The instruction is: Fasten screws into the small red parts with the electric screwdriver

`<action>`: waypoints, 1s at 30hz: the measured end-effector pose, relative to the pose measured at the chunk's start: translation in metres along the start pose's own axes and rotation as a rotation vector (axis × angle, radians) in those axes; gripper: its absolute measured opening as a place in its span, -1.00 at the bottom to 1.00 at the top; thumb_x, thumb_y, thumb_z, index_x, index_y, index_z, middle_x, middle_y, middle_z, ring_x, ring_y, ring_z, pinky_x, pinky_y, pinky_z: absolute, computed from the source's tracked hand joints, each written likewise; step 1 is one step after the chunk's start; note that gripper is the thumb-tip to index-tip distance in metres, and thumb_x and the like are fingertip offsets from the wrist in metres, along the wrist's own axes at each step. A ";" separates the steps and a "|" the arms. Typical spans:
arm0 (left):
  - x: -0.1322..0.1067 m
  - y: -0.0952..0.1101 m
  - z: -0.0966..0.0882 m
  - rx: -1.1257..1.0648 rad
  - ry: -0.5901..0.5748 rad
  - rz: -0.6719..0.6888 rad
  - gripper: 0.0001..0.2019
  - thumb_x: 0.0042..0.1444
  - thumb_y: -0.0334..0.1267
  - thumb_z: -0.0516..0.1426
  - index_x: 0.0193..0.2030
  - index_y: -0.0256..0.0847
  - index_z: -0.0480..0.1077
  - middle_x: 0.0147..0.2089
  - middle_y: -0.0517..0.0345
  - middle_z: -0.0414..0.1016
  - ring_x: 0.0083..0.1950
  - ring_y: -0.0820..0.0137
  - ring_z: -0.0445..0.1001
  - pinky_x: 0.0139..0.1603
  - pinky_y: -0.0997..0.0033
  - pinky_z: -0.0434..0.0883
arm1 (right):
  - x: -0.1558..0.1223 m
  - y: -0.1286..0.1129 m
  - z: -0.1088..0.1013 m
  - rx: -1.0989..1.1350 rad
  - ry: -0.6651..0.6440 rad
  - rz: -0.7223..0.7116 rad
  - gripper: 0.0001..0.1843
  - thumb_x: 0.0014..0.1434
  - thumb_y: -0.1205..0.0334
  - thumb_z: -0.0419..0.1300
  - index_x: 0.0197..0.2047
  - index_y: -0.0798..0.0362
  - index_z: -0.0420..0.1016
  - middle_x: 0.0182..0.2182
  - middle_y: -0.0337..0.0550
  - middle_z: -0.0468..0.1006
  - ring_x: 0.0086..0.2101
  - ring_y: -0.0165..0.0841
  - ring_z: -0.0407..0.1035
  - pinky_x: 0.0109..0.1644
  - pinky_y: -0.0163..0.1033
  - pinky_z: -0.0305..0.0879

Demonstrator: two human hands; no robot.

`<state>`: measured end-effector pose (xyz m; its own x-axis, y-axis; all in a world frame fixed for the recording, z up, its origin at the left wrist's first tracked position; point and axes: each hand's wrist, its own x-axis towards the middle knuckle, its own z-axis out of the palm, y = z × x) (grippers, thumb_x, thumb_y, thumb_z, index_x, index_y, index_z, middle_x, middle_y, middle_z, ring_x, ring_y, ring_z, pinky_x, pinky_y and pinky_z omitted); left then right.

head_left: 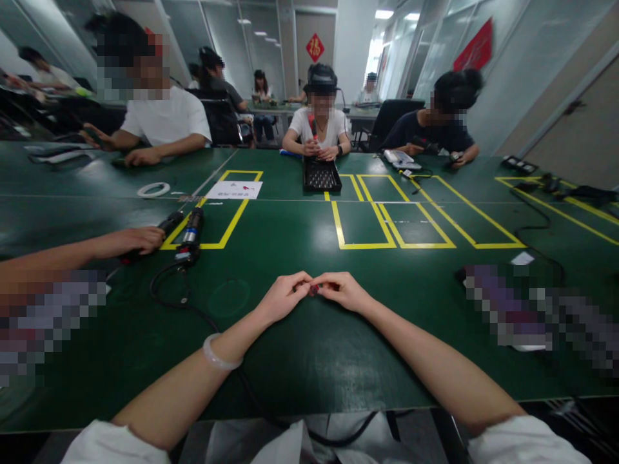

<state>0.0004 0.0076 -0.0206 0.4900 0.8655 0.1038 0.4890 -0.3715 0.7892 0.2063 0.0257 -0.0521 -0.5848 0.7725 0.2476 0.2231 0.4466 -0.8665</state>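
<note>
My left hand (284, 296) and my right hand (342, 290) meet fingertip to fingertip just above the green table (300, 348). Both pinch a tiny dark reddish piece (314, 290) between them; it is too small to name. A pale bangle (218, 354) circles my left wrist. A black cable (193, 309) loops on the table to the left of my hands and runs under my left forearm.
An electric screwdriver (191, 235) lies at the left beside another person's hand (130, 241). A black parts tray (322, 175) sits in front of the person opposite. Yellow tape rectangles (377, 222) mark the table. A paper sheet (235, 189) and a white ring (153, 189) lie far left.
</note>
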 end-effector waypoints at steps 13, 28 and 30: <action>0.002 -0.002 0.003 0.056 0.076 0.008 -0.73 0.18 -0.26 0.00 0.00 -0.18 0.33 -0.23 0.17 0.46 -0.37 0.49 0.36 -0.28 0.49 0.31 | 0.002 0.001 0.001 0.191 -0.002 0.130 -0.69 0.19 0.04 0.16 -0.19 0.14 0.43 -0.57 -0.36 0.30 -0.57 -0.52 0.14 -0.48 -0.40 0.06; 0.001 -0.005 0.004 0.110 0.099 0.034 -0.74 0.21 -0.09 0.04 -0.10 -0.20 0.36 -0.26 0.16 0.44 -0.39 0.48 0.35 -0.36 0.51 0.28 | 0.002 0.004 0.002 0.347 0.032 0.131 -0.62 0.07 0.06 0.29 -0.15 0.08 0.31 -0.49 -0.36 0.32 -0.53 -0.53 0.20 -0.46 -0.42 0.12; 0.001 -0.004 0.004 0.116 0.093 0.033 -0.75 0.20 -0.09 0.05 -0.11 -0.20 0.37 -0.26 0.16 0.45 -0.39 0.49 0.35 -0.36 0.51 0.28 | 0.002 0.005 0.002 0.341 0.032 0.128 -0.66 0.09 0.07 0.27 -0.17 0.09 0.32 -0.50 -0.36 0.31 -0.53 -0.53 0.18 -0.46 -0.41 0.12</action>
<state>0.0018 0.0090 -0.0263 0.4407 0.8775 0.1889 0.5567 -0.4323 0.7094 0.2047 0.0289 -0.0564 -0.5432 0.8284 0.1368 0.0165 0.1735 -0.9847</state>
